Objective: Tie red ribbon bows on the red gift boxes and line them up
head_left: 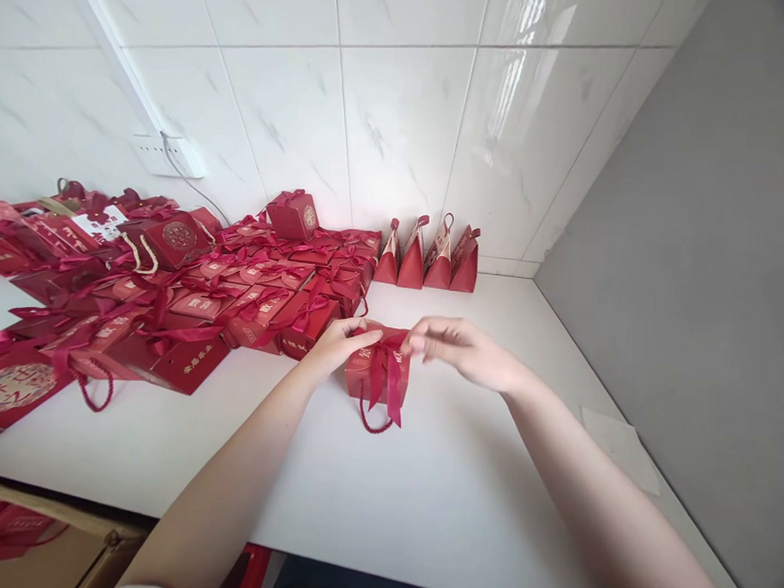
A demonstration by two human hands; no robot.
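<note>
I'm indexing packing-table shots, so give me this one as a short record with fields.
Left hand: thumb on top of the ribboned red box
Right hand: fingers by that box's right edge; contact unclear
Near side: red cord handle
Left: many red boxes crowded on the white table
Back: four wedge-shaped packs in a row near the tiled wall
Lower left: cardboard carton, red packaging inside

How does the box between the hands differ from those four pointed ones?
The ribboned box is blocky; the wedge boxes narrow upward. The ribboned box has a bow and hanging cord; the wedge boxes have loops on top. Both are mainly red, on the white table.
</note>
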